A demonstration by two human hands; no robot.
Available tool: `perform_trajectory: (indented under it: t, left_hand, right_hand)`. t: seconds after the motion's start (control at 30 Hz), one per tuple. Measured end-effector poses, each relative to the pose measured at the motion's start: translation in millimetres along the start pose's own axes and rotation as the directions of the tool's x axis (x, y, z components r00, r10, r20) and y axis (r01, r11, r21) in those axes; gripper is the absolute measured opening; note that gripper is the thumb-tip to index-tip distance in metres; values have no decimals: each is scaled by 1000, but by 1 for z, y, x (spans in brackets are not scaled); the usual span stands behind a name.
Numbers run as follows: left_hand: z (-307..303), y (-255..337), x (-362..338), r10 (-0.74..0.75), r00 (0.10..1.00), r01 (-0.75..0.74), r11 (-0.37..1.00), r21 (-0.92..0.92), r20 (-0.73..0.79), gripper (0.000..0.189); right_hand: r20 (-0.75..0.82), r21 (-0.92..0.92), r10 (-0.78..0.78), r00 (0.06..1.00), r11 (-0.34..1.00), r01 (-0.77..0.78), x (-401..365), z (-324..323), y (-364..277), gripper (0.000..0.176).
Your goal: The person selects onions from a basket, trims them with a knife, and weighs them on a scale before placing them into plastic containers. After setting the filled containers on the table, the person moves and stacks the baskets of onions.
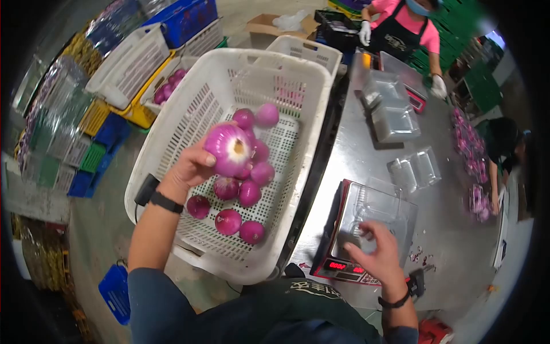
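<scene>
My left hand (192,164) is wrapped round a large purple onion (228,150), held up above a white plastic basket (140,166). Several more purple onions (228,222) lie on the basket's slatted floor. On the right, my right hand (375,249) hovers over a digital scale (341,270) with a red lit display, thumb and fingers apart and nothing between them. A clear plastic container (378,207) rests on the scale's plate, partly hidden by that hand.
The metal table (441,229) bears open clear containers (415,169), stacked clear containers (395,120) and packed onions (470,160) at the right. A co-worker (401,34) in white gloves stands at the far side; another person leans in at right. Crates (129,66) stand at left.
</scene>
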State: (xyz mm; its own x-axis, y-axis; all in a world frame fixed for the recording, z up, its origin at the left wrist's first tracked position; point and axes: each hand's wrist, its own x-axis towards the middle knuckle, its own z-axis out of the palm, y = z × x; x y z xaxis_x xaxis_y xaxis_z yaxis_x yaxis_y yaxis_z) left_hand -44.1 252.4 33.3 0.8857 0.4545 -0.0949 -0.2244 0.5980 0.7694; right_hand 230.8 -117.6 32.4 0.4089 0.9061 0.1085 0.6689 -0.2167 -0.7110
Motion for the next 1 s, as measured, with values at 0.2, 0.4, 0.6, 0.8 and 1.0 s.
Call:
perform_trajectory:
  t: [0.2,0.4,0.6,0.8,1.0]
  left_hand:
    - [120,-51,-1,-165,957,168,986,8,237,91]
    - [141,-38,-8,-311,916,203,904,377,253,83]
    - [16,30,6,156,934,155,634,758,-322,43]
    - [-79,-6,27,137,940,255,328,909,-313,39]
    - [-70,-100,60,-33,995,84,-261,962,-95,44]
  right_hand:
    - [-137,94,-316,939,939,330,45,33,-93,98]
    - [-134,687,130,982,727,-2,23,27,-67,92]
    - [-316,641,456,832,749,-166,-31,-11,25,89]
    - [-301,412,531,792,821,-394,-61,0,61,92]
    - [-299,-17,422,856,894,-447,-56,18,73,93]
